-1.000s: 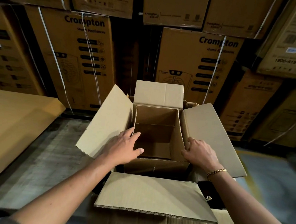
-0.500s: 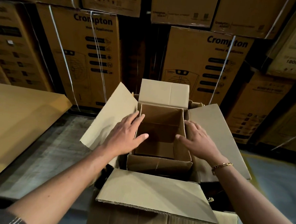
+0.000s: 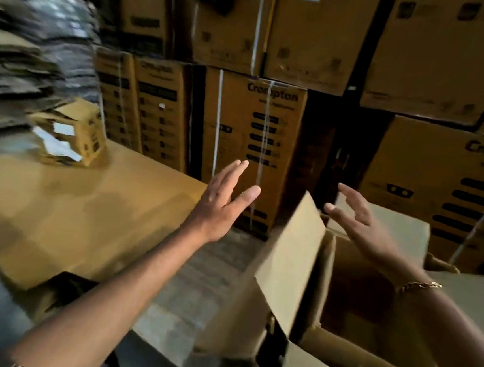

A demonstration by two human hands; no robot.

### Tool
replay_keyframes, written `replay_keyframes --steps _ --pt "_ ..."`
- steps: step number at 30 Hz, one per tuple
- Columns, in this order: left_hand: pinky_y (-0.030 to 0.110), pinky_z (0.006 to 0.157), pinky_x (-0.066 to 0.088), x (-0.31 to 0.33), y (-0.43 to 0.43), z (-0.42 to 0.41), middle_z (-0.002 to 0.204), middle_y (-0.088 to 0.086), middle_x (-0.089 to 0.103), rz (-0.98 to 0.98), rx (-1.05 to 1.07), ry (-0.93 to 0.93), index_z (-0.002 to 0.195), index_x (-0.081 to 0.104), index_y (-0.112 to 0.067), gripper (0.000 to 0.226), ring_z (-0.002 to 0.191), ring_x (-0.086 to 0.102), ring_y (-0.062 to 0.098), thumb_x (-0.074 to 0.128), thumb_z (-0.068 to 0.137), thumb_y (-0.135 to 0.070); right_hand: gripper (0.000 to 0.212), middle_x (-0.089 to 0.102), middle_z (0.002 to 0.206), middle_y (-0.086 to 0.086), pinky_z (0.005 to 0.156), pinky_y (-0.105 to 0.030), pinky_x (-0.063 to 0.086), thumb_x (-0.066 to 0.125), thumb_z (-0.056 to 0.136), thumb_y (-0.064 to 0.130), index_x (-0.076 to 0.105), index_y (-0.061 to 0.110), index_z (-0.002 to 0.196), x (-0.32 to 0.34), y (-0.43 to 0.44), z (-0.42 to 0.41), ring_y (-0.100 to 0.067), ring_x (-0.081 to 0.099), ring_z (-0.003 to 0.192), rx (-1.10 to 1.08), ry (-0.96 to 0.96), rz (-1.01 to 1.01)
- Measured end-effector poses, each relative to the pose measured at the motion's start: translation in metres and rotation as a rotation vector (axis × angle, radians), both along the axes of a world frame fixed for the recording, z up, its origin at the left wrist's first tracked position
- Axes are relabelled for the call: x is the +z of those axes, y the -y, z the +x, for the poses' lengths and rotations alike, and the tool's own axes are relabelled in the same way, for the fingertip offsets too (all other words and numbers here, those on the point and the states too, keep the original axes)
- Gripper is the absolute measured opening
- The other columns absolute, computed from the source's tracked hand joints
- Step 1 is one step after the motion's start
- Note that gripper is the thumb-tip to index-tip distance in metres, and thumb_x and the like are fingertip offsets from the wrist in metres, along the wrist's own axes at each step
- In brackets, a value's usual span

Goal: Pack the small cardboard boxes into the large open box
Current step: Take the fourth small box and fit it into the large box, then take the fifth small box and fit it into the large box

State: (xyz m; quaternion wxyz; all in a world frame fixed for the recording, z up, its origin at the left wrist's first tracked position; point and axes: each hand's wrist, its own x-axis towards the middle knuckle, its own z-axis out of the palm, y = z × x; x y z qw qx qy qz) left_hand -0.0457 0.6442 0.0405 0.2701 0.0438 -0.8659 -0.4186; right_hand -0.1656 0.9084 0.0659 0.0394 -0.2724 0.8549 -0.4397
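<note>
Your view has swung left since a second ago, and both hands have lifted off the inner box (image 3: 365, 298) they were pressing down. That box sits low inside the big box (image 3: 289, 264), its open top a dark hollow; blur hides its edges.

Your left hand (image 3: 224, 199) hangs released in the air, fingers straight and close together, thumb spread wide, palm turned to the right. It reaches forward past the far corner of the cardboard sheet (image 3: 84, 212), in front of a strapped Crompton carton (image 3: 250, 142), and touches nothing.

Your right hand (image 3: 358, 221) is also released: fingers apart and lightly bent, palm facing left, gripping nothing. It hovers above the big box's far rim, just right of the raised left flap. A bracelet (image 3: 420, 286) circles that wrist.

The big box stands at lower right with its flaps out: the left one tilts up and away, and the near one lies toward you at the bottom edge.

One more small box (image 3: 74, 134) rests on the far left part of the sheet, tilted, with loose flaps and white patches; it is smeared by motion. Behind it rises a blurred stack of flat cardboard (image 3: 25, 59). More strapped cartons fill the back wall, and bare floor (image 3: 194, 297) shows between the sheet and the big box
</note>
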Motion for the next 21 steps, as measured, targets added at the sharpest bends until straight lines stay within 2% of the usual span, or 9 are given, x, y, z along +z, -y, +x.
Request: replay_keyframes --steps 2,5,7,8,11,13,15,18,21 --pt "0.040 0.124 0.019 0.005 0.051 0.022 0.165 -0.014 0.020 0.046 0.069 0.000 0.156 0.027 -0.040 0.064 0.150 0.017 0.003 0.045 0.098 -0.060 0.113 0.019 0.168 0.006 0.122 -0.047 0.022 0.052 0.059 0.095 0.026 0.042 0.156 0.008 0.052 0.000 -0.016 0.020 0.153 0.040 -0.011 -0.022" --pt "0.038 0.123 0.021 0.010 0.136 0.059 0.164 -0.014 0.025 0.109 0.147 -0.018 0.156 0.031 -0.038 0.062 0.149 0.020 0.003 0.047 0.099 -0.058 0.096 0.021 0.167 0.004 0.122 -0.045 0.024 0.056 0.078 0.081 0.026 0.037 0.158 0.018 0.137 0.004 -0.016 0.022 0.152 0.097 -0.069 -0.051" --pt "0.035 0.122 0.022 0.009 0.196 0.088 0.163 -0.013 0.027 0.114 0.209 -0.019 0.155 0.033 -0.039 0.066 0.147 0.024 0.002 0.047 0.096 -0.062 0.091 0.019 0.168 0.003 0.121 -0.048 0.024 0.056 0.080 0.072 0.025 0.037 0.158 0.019 0.194 0.008 -0.019 0.021 0.153 0.121 -0.038 -0.076" --pt "0.033 0.121 0.022 0.007 0.226 0.102 0.163 -0.012 0.028 0.113 0.239 -0.016 0.155 0.033 -0.039 0.066 0.145 0.025 0.001 0.047 0.095 -0.063 0.094 0.019 0.168 0.002 0.120 -0.049 0.026 0.056 0.077 0.076 0.025 0.038 0.157 0.020 0.223 0.011 -0.021 0.021 0.153 0.135 -0.017 -0.087" --pt "0.036 0.119 0.027 -0.002 0.314 0.146 0.161 -0.011 0.032 0.157 0.341 0.003 0.152 0.036 -0.042 0.066 0.144 0.031 0.006 0.046 0.093 -0.069 0.120 0.020 0.167 0.003 0.119 -0.051 0.029 0.057 0.054 0.097 0.026 0.041 0.155 0.018 0.309 0.024 -0.021 0.022 0.152 0.201 0.045 -0.109" --pt "0.039 0.119 0.029 -0.006 0.363 0.172 0.159 -0.010 0.036 0.199 0.404 0.011 0.149 0.039 -0.045 0.076 0.144 0.035 0.010 0.045 0.083 -0.080 0.136 0.020 0.167 0.005 0.120 -0.055 0.027 0.055 0.038 0.103 0.027 0.040 0.156 0.014 0.362 0.035 -0.021 0.021 0.153 0.261 0.077 -0.105" --pt "0.039 0.119 0.029 -0.010 0.405 0.194 0.159 -0.009 0.037 0.219 0.448 0.018 0.149 0.040 -0.044 0.083 0.144 0.036 0.010 0.043 0.077 -0.084 0.142 0.019 0.168 0.004 0.120 -0.057 0.025 0.053 0.032 0.105 0.027 0.040 0.156 0.008 0.412 0.047 -0.022 0.021 0.153 0.323 0.101 -0.090" --pt "0.039 0.118 0.029 -0.016 0.459 0.218 0.160 -0.007 0.036 0.255 0.500 0.023 0.151 0.039 -0.040 0.089 0.144 0.035 0.011 0.042 0.074 -0.086 0.122 0.020 0.168 0.003 0.120 -0.059 0.026 0.054 0.050 0.100 0.026 0.044 0.155 -0.005 0.482 0.059 -0.022 0.022 0.152 0.375 0.120 -0.071" --pt "0.033 0.116 0.029 -0.026 0.507 0.230 0.158 -0.006 0.039 0.321 0.538 -0.018 0.152 0.040 -0.035 0.089 0.143 0.038 0.010 0.045 0.076 -0.081 0.093 0.021 0.167 0.002 0.119 -0.053 0.027 0.056 0.075 0.079 0.025 0.044 0.156 -0.020 0.544 0.061 -0.022 0.024 0.151 0.422 0.162 -0.077"
